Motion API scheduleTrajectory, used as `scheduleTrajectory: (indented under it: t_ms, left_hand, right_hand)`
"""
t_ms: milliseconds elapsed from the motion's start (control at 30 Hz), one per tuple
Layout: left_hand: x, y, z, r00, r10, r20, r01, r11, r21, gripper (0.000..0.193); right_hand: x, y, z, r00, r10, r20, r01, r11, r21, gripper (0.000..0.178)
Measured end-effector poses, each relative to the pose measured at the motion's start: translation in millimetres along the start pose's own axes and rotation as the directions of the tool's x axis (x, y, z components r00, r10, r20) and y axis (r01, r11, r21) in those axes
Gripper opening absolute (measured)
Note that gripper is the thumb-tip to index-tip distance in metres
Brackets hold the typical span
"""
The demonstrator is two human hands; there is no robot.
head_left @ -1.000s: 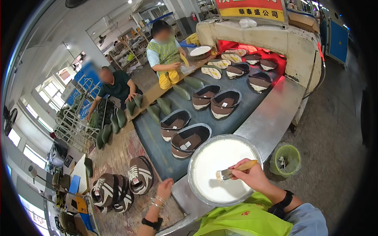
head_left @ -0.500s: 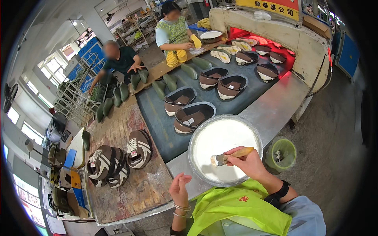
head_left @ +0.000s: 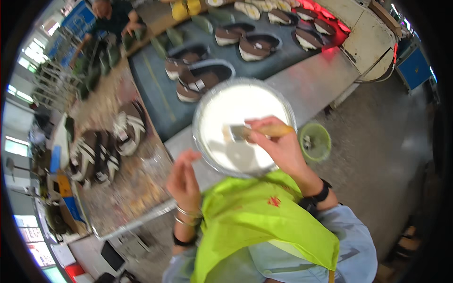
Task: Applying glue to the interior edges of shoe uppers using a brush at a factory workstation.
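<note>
My right hand [head_left: 279, 147] grips a wide flat paintbrush [head_left: 270, 130] by its wooden handle. The brush hangs over a large round basin [head_left: 197, 137] of white liquid, its bristles pointing left; whether they touch the liquid I cannot tell. My left hand [head_left: 184, 181], slightly blurred, is held up empty beside the basin's near left side, fingers loosely bent and apart. Just beyond the basin, brown shoe uppers [head_left: 207, 78] with pale lower edges sit on a dark conveyor belt [head_left: 153, 101].
Finished-looking brown shoes with cream stripes [head_left: 130, 127] stand on the worn wooden table [head_left: 137, 188] at left. Green shoe lasts [head_left: 174, 37] lie along the belt's far side. A red-lit machine [head_left: 373, 40] is at far right, a green bin [head_left: 315, 142] below. Another person [head_left: 111, 21] sits far left.
My view has tilted down, so the basin, belt and shoes appear higher and further left. My right hand still holds the brush over the basin; my left hand remains beside it.
</note>
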State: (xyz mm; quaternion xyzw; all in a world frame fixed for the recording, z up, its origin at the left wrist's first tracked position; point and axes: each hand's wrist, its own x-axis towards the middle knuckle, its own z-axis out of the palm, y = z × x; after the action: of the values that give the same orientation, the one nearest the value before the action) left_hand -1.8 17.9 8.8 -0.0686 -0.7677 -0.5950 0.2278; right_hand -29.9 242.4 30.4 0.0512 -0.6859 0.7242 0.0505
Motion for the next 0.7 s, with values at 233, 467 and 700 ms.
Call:
scheduleTrajectory:
  t_ms: [233, 467, 700]
  left_hand:
    - [27, 21, 27, 0.955, 0.29, 0.064, -0.297, 0.932, 0.207, 0.026]
    - [20, 19, 33, 0.982, 0.187, 0.027, -0.189, 0.96, 0.207, 0.028]
    - [23, 15, 32, 0.981, 0.193, -0.003, -0.185, 0.944, 0.274, 0.026]
  right_hand:
    - [-2, -1, 7, 0.986, 0.162, 0.041, -0.167, 0.973, 0.157, 0.01]
    - [-9, 0, 1, 0.988, 0.153, -0.007, -0.149, 0.974, 0.172, 0.015]
    - [-4, 1, 5, 0.998, 0.002, 0.067, -0.001, 1.0, -0.024, 0.014]
